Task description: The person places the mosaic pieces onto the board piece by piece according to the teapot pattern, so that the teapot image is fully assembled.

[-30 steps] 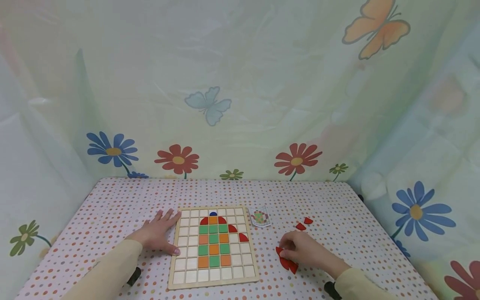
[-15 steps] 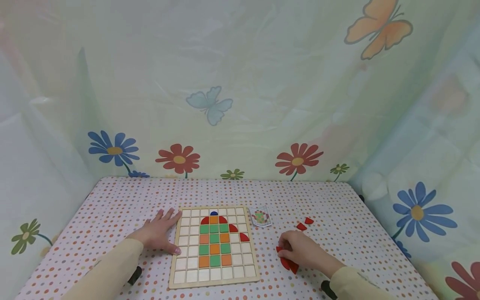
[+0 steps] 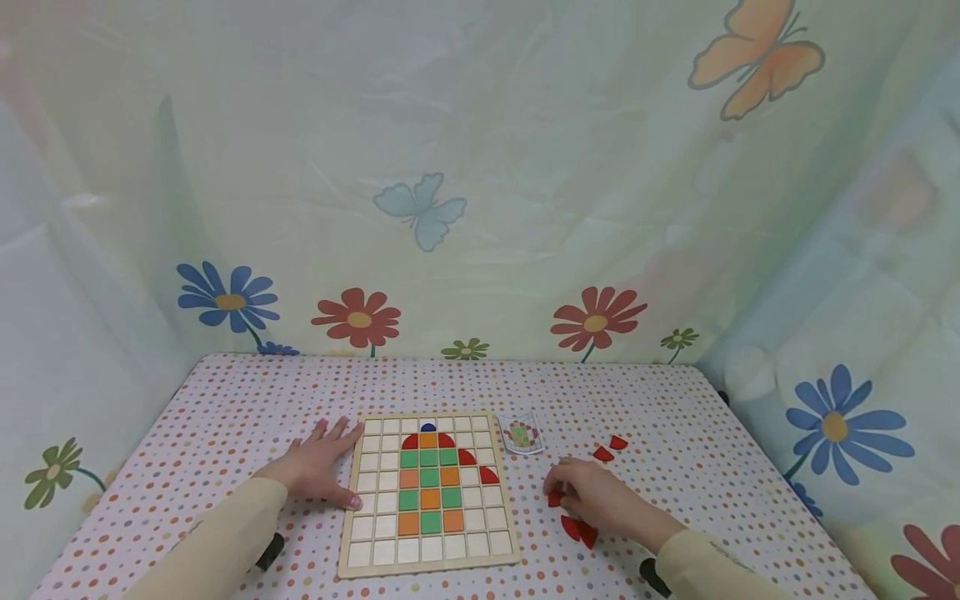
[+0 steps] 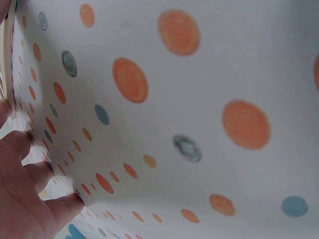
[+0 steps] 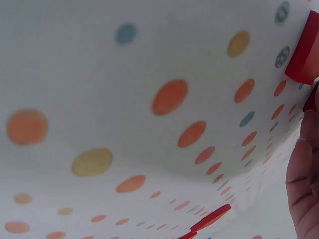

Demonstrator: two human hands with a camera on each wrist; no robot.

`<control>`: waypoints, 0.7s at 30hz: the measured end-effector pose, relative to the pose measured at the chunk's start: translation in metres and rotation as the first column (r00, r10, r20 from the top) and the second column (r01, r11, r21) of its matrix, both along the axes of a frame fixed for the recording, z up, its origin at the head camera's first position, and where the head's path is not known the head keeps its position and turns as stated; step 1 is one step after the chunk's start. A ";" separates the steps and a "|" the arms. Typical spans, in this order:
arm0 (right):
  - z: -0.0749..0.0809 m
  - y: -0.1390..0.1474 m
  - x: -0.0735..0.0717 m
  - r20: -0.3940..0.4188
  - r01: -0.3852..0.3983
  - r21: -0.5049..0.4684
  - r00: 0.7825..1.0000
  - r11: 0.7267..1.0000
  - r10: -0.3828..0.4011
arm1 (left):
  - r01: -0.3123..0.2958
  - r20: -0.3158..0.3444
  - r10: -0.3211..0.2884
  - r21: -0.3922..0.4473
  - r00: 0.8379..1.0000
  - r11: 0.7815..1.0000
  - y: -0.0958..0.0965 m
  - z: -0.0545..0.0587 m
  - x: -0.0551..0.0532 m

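Note:
A wooden grid board [image 3: 372, 552] lies on the table, holding green and orange square tiles, a blue piece at the top and several red rounded tiles. My left hand [image 3: 311, 467] is spread at its left edge, thumb and fingertips at the frame. To the right of the board, my right hand [image 3: 600, 496] pinches a red quarter-circle tile [image 3: 554, 499] between thumb and fingers, low over the table. Just below that hand lie more red tiles [image 3: 570, 527]. The right wrist view shows a red tile [image 5: 305, 55] near the fingers [image 5: 299, 174]; the pinched one is mostly hidden there.
A small picture card [image 3: 522, 435] with a coloured pattern lies by the board's upper right corner. Two loose red tiles [image 3: 603, 453] sit beyond my right hand. The dotted tabletop [image 3: 420, 385] ends at a flowered curtain [image 3: 525, 250].
My right hand has shifted slightly left and away, drawing one red tile apart from the small cluster. The left hand stays at the board's edge.

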State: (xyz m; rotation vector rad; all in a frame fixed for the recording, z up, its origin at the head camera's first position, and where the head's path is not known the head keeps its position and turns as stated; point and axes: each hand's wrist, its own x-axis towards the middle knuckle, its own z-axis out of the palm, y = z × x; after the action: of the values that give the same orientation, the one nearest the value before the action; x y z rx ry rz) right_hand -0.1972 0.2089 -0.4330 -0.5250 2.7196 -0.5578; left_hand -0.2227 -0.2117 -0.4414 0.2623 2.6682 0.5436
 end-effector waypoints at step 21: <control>0.002 -0.010 0.002 0.068 0.133 -0.030 0.989 0.991 -0.131 | 0.009 0.002 -0.009 0.005 1.000 1.000 0.000 0.003 0.001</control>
State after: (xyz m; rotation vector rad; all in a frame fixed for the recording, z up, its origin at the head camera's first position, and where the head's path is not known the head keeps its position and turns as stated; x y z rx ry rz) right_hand -0.1957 0.1991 -0.4313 -0.3299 2.6997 -0.6448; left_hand -0.2214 -0.2120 -0.4387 0.2743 2.6628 0.5477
